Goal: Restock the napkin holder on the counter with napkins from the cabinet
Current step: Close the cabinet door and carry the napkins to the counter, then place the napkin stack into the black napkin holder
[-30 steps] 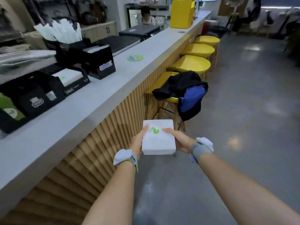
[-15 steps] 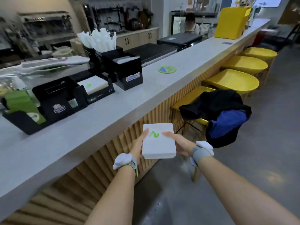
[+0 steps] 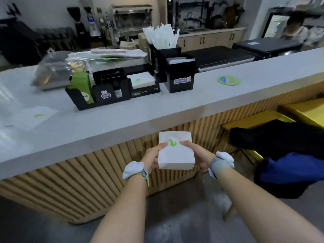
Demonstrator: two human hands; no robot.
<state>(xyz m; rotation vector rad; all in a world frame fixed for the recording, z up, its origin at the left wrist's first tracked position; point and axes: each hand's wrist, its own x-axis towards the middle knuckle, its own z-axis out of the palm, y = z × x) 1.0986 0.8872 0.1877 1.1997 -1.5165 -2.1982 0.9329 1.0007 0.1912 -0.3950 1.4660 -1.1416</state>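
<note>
The fingers [image 3: 162,145] of the left hand [image 3: 151,158] and those of the right hand [image 3: 196,152] are closed against opposite edges of a thick white stack of paper napkins with a green mark [image 3: 175,152], thumbs on its top face. The stack is held level at lower centre of the frame, in front of and below the pale grey surface [image 3: 157,113], not touching it.

The view has swung left over the last second: the black open-topped napkin holder [image 3: 144,85], earlier at the left edge, now sits above and left of the hands, upper centre. It already contains some white napkins. A black straw caddy [image 3: 181,74] stands just right of it.

Judgement: carrying is nearly complete. Remaining steps are lifting the stack over the surface edge and lowering it into the holder.
</note>
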